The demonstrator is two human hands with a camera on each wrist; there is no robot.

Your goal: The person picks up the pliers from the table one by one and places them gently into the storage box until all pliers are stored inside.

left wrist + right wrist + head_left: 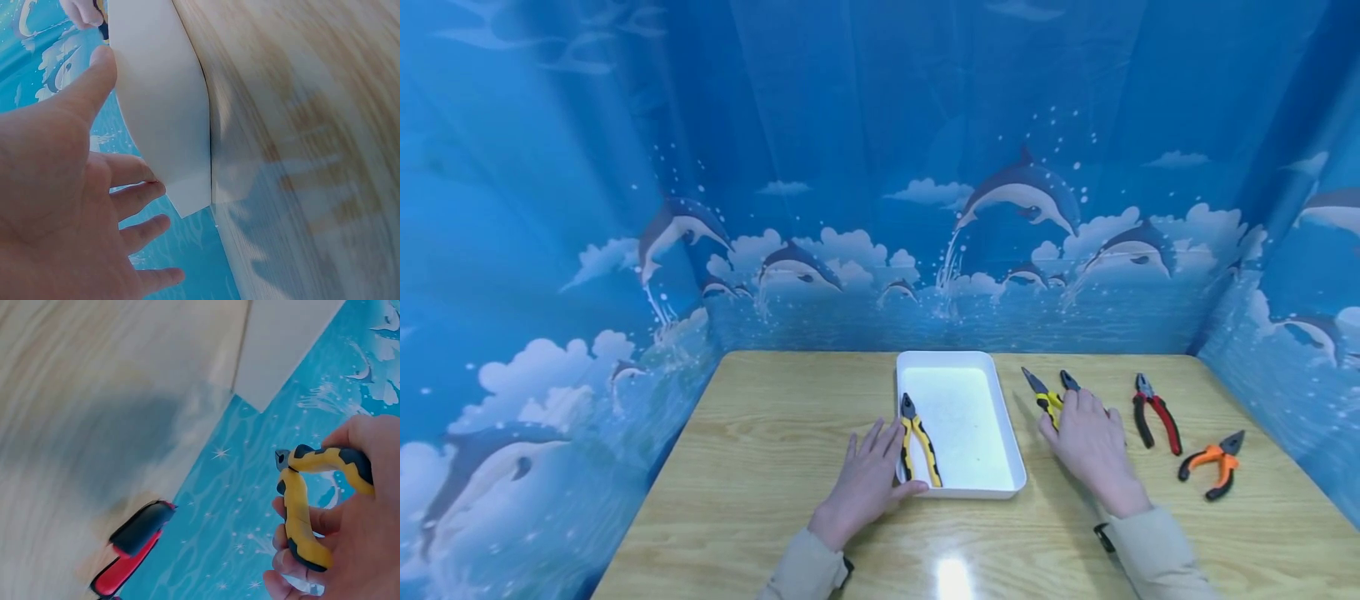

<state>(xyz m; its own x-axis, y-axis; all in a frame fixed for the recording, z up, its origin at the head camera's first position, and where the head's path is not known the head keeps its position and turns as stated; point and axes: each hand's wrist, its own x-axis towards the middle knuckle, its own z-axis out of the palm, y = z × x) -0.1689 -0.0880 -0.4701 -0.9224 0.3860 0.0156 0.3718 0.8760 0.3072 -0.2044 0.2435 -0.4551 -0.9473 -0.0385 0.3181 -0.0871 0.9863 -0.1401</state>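
Note:
A white tray (970,433) lies on the table, with yellow-and-black pliers (928,446) inside along its left side. My left hand (868,475) rests at the tray's near left corner. In the left wrist view its fingers (134,199) are loosely spread, with fingertips at the tray wall and the thumb near the rim. To the right of the tray, my right hand (1088,437) grips yellow-and-black pliers (300,512) whose handles stand apart. In the head view, pointed pliers (1037,387) show beside the thumb, and another dark plier head (1069,381) shows beyond the fingers.
Red-and-black pliers (1157,417) lie right of my right hand. Nearer the table's right edge are orange-and-black pliers (1213,465). A blue curtain printed with dolphins (880,167) hangs behind and at both sides of the wooden table (775,417).

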